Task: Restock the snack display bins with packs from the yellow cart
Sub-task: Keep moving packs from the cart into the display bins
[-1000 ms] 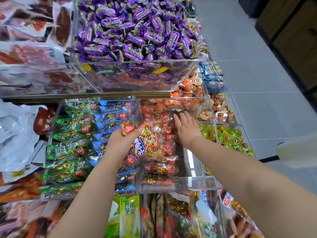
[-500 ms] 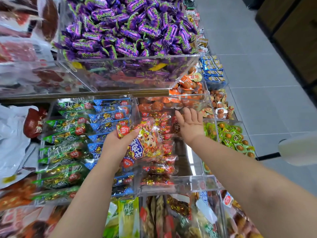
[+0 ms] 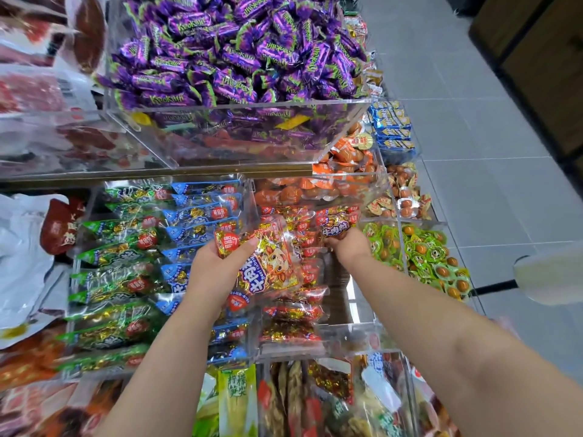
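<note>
Bright even light, glare on clear bins (image 3: 353, 121), edges blurred and bowed.

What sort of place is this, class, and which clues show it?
Probably a shop's snack aisle: tiered clear bins, one heaped with purple candies, another lined with green packs, beside a tiled floor.

Bare bin floor (image 3: 343, 280) beside red packs (image 3: 295, 310)

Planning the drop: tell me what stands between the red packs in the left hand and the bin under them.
Nothing visible. The left hand holds the red packs right above the open-topped clear bin, where only stocked packs lie. The right hand grips another pack at the bin's far end, off to the side.
</note>
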Tool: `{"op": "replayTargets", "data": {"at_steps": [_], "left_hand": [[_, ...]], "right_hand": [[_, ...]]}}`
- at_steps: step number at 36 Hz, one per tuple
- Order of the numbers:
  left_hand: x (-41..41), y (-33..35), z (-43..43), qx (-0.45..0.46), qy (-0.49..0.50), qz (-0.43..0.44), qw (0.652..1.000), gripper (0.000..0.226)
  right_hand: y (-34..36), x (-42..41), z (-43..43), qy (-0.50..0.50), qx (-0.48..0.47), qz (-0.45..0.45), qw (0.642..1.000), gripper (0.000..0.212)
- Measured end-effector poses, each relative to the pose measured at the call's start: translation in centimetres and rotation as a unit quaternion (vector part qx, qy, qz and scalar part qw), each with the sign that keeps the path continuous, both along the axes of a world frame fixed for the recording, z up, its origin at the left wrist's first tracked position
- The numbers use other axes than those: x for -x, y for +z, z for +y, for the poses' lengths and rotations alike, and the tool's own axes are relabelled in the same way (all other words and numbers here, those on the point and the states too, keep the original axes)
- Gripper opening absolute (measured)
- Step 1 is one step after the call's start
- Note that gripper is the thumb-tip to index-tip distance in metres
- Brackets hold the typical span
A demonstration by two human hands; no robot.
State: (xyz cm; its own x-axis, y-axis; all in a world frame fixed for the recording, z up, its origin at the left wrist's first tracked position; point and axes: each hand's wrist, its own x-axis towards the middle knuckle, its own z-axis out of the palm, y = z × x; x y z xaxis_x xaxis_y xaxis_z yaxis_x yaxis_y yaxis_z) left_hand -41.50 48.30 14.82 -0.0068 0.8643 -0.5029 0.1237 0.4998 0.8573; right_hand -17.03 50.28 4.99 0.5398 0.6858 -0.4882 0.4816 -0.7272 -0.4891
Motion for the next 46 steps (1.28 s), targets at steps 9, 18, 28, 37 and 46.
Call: {"op": "replayTargets", "data": {"at_steps": [9,18,28,37,46], "left_hand": [[0.0,0.1,0.2,0.004,-0.003,-0.013,1.0,0.02],[0.8,1.9,0.3,0.007,-0.156,-0.003,0.988,0.053],[-2.2,5.3,-0.4,-0.15,-0.3,0.129,0.933,0.015],[-1.5,2.1,0.6,-0.22,-0.257,0.488,0.805,0.096],[-1.9,-0.8,0.3,-0.202,-0.273,0.579,0.741,0.11]], "right_hand": [[0.8,-0.4,0.2,0.037,0.028,0.024,0.999,0.033],[7.6,1.3,-3.0,0.031,-0.277,0.141,0.95,0.014],[14.3,3.4,-5.8,0.359,-0.168,0.093,0.913,0.043],[12.6,0.1,-8.1,0.16,-0.146,-0.075,0.973,0.043],[7.9,0.8,-6.3,0.064,-0.169,0.05,0.982,0.078]]}}
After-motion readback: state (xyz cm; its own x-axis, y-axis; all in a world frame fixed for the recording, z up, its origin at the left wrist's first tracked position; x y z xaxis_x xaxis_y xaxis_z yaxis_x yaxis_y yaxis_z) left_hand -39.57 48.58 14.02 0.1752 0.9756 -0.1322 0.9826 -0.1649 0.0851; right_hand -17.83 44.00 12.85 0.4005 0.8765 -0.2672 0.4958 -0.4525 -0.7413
